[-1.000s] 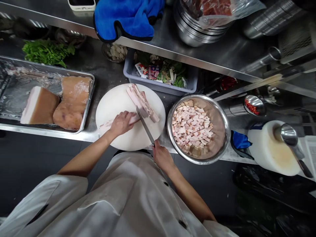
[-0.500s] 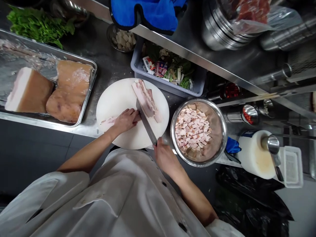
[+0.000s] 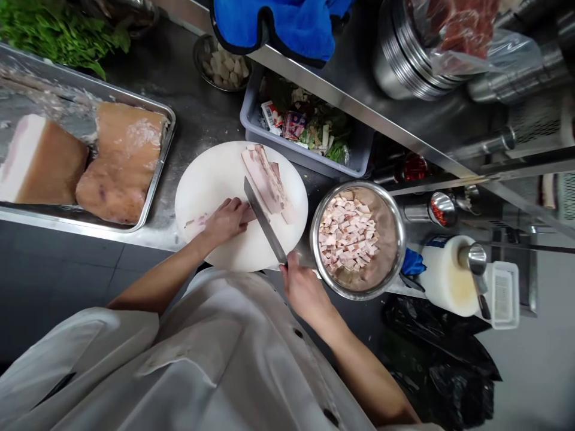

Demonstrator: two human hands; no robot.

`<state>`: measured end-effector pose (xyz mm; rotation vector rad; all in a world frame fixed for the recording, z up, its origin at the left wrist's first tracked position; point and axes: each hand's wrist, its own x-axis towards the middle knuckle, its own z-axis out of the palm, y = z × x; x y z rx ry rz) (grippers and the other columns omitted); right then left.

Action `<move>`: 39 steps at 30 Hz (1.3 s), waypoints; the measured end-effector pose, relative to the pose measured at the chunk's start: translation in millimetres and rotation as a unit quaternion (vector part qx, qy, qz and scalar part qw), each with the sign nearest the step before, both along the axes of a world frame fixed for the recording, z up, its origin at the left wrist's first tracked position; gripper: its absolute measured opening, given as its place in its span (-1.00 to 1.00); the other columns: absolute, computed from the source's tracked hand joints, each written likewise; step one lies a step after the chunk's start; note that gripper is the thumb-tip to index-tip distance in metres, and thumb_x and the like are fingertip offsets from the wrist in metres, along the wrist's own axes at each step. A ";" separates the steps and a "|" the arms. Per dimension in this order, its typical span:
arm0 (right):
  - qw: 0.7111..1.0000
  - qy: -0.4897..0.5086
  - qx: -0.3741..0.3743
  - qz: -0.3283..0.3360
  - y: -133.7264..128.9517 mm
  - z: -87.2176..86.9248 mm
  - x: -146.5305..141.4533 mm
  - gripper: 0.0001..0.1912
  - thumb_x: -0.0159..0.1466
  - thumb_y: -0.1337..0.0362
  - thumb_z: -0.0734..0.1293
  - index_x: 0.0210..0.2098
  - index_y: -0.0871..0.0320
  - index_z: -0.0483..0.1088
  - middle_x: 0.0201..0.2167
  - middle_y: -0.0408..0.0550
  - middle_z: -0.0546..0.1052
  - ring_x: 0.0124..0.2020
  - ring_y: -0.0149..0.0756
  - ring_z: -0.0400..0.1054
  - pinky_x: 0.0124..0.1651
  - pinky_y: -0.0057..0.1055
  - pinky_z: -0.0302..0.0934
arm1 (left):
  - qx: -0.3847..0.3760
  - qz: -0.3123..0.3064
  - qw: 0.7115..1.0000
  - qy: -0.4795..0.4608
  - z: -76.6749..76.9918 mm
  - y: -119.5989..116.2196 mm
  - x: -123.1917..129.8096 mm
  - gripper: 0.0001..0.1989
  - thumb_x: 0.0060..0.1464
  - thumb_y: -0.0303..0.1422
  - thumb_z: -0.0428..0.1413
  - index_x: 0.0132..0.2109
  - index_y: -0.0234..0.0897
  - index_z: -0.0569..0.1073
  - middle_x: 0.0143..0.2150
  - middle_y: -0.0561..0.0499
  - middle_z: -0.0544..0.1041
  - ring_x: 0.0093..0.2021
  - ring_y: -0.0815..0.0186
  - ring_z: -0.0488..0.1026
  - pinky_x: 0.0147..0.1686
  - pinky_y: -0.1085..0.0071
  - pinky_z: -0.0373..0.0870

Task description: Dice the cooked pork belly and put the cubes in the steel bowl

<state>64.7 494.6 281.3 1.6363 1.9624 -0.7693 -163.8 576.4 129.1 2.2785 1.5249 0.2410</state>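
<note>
On a round white cutting board [image 3: 229,251] lies a slab of pale meat [image 3: 266,179] at the upper right. My right hand [image 3: 305,290] is wrapped round the handle of a long knife [image 3: 266,224], its blade slanting up and left beside the slab. My left hand [image 3: 227,221] is closed over a strip of meat [image 3: 248,214] left of the blade, its fingertips bent close to the metal. Thin meat scraps [image 3: 196,223] lie at the board's left, by my left wrist. Right of the board, a steel bowl [image 3: 390,239] holds diced meat [image 3: 348,230].
A metal tray [image 3: 155,185] with large meat pieces is at the left, leafy greens [image 3: 58,36] behind it. Behind the board are a small bowl of pale cloves [image 3: 224,67] and a grey bin [image 3: 305,157] under a shelf edge [image 3: 359,114]. A white jug [image 3: 451,275] stands right.
The knife tip has shifted slightly left, with a strip of meat now showing between it and my left fingers. The view has moved a little, while both hands stay in nearly the same places.
</note>
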 end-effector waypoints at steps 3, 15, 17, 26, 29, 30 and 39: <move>1.000 0.017 -0.025 -0.001 7.9 -10.3 -10.8 -0.84 0.52 0.28 0.11 0.04 0.21 0.14 -0.35 0.09 0.60 -0.31 -0.09 0.56 -0.38 -0.39 0.14 | -0.014 -0.005 1.000 0.002 0.1 0.8 1.0 -0.60 0.08 -0.34 0.18 0.07 -0.34 0.41 -0.03 -0.21 0.43 -0.01 0.02 0.36 0.05 0.15 0.38; 0.998 0.028 0.050 0.015 47.2 -40.1 -33.6 -0.76 0.54 0.20 0.07 0.11 0.20 0.08 -0.27 0.13 0.61 -0.23 -0.04 0.56 -0.32 -0.36 0.19 | -0.003 0.026 0.999 0.028 12.0 -5.1 -4.2 -0.53 0.08 -0.36 0.18 0.14 -0.36 0.36 0.03 -0.28 0.40 0.02 -0.02 0.35 0.05 0.08 0.36; 0.999 0.017 0.029 0.021 29.9 -13.5 -23.9 -0.79 0.54 0.20 0.07 0.08 0.18 0.10 -0.31 0.09 0.60 -0.28 -0.05 0.56 -0.34 -0.37 0.18 | -0.006 0.037 0.999 0.025 11.4 -7.4 -6.2 -0.53 0.08 -0.36 0.18 0.14 -0.35 0.36 0.03 -0.28 0.41 0.01 -0.02 0.35 0.05 0.08 0.37; 1.000 0.004 -0.019 -0.002 47.6 -53.7 -55.5 -0.75 0.53 0.24 0.09 0.11 0.27 0.10 -0.19 0.25 0.61 -0.15 -0.01 0.57 -0.27 -0.34 0.27 | -0.002 0.003 1.000 0.031 4.0 -7.0 -4.5 -0.64 0.12 -0.38 0.14 0.06 -0.38 0.40 -0.04 -0.25 0.45 -0.02 -0.01 0.36 0.02 0.11 0.38; 1.000 0.009 0.005 -0.013 61.3 -87.3 -70.6 -0.70 0.54 0.22 0.05 0.14 0.30 0.08 -0.17 0.26 0.61 -0.11 0.00 0.56 -0.24 -0.32 0.28 | -0.004 0.012 0.999 0.046 6.4 -8.0 -2.4 -0.67 0.13 -0.39 0.13 0.04 -0.40 0.40 -0.04 -0.27 0.44 0.00 -0.02 0.35 0.05 0.10 0.35; 1.000 0.018 0.014 -0.010 64.2 -90.9 -71.3 -0.70 0.54 0.21 0.05 0.14 0.29 0.08 -0.17 0.25 0.61 -0.11 0.00 0.55 -0.24 -0.32 0.28 | -0.007 0.017 0.999 0.046 7.9 -8.9 -2.4 -0.66 0.13 -0.38 0.13 0.04 -0.40 0.40 -0.04 -0.27 0.43 0.00 -0.02 0.35 0.05 0.10 0.35; 0.999 0.017 0.014 0.026 34.1 -5.3 -35.1 -0.77 0.53 0.21 0.08 0.09 0.21 0.12 -0.30 0.15 0.60 -0.26 -0.01 0.57 -0.32 -0.35 0.21 | -0.036 0.056 0.996 0.059 11.2 -19.0 -17.3 -0.54 0.13 -0.32 0.15 0.17 -0.30 0.35 0.02 -0.24 0.42 0.02 -0.03 0.37 0.02 0.11 0.35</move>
